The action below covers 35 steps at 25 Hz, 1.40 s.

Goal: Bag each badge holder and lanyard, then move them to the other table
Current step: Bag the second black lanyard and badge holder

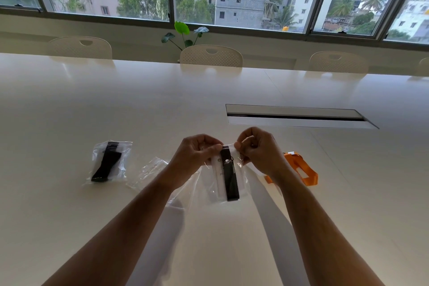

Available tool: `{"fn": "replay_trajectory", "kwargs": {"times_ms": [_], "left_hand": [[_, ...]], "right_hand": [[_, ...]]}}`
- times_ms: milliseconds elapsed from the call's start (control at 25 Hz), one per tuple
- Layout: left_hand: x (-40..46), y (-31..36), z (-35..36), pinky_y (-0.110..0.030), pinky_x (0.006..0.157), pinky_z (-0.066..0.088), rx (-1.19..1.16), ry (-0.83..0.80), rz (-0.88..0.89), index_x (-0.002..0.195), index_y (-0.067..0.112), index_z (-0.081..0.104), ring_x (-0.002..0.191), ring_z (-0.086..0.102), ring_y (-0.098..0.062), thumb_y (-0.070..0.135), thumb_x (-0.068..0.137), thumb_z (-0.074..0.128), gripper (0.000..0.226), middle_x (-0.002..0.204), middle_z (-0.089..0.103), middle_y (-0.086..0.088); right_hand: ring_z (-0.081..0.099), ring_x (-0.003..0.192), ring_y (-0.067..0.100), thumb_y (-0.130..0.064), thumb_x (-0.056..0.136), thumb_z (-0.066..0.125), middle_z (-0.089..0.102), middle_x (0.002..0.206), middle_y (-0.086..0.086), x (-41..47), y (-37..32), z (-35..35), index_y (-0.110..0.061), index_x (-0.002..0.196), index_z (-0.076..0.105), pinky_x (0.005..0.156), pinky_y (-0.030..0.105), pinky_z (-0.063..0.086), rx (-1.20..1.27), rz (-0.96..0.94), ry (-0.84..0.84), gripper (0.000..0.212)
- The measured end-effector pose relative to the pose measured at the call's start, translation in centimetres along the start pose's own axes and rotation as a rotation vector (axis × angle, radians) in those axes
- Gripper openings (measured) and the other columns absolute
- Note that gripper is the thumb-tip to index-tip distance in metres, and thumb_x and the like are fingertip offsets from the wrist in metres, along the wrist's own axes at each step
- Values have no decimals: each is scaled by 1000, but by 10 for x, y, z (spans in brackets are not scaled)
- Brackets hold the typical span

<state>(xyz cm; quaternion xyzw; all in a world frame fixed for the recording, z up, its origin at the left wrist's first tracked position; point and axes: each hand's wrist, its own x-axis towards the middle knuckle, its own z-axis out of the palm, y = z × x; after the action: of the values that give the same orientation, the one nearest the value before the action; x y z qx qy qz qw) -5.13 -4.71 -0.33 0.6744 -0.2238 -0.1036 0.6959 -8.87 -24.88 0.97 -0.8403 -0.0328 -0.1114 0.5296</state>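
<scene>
Now both hands pinch the top edge of a clear bag [228, 181] holding a black lanyard [229, 176] and a badge holder [217, 176].

Left hand [197, 151] and right hand [257, 148] have their fingers clamped on the bag's mouth, above the worktop [139, 104]. To the left lies a filled bag [109, 161], with an empty bag [148, 172] between; an orange lanyard [301, 169] lies just right of the right wrist.
</scene>
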Motion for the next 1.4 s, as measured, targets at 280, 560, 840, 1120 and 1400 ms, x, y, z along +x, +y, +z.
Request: {"fn": "replay_trajectory", "kwargs": {"times_ms": [280,560,840,1120,1400], "left_hand": [[2,1,5,-46,79,59,46,130,14,97,14,67,90,69,-31,12,85,71,13,94,74,-10],[3,2,1,-47,81,58,-54,247,-10,103,16,67,93,70,-26,6,85,69,20,94,75,-5],[2,3,3,-42,78,59,-20,259,12,107,18,64,96,70,-21,12,86,69,23,100,75,-3],[-1,5,-2,-30,69,59,-51,317,24,106,14,63,93,70,-18,9,85,69,23,98,75,-3],[-1,5,-3,-28,67,58,-8,314,39,102,19,63,90,71,-15,11,85,70,20,96,75,0]], "right_hand": [[73,80,17,-32,82,69,73,90,5,-9,-5,5,-20,105,59,66,27,60,212,61,21,27],[71,84,22,-9,85,66,71,91,11,-27,9,6,-5,95,68,71,33,61,425,190,-72,11],[71,77,19,6,88,60,71,80,5,-24,9,10,-5,90,65,67,31,60,343,130,-36,13],[72,83,24,-11,88,65,68,97,14,-31,15,8,-5,99,65,68,35,62,228,129,-117,13],[70,71,18,-1,86,66,69,84,13,-34,20,9,-4,87,64,65,28,61,133,140,-213,4]]}}
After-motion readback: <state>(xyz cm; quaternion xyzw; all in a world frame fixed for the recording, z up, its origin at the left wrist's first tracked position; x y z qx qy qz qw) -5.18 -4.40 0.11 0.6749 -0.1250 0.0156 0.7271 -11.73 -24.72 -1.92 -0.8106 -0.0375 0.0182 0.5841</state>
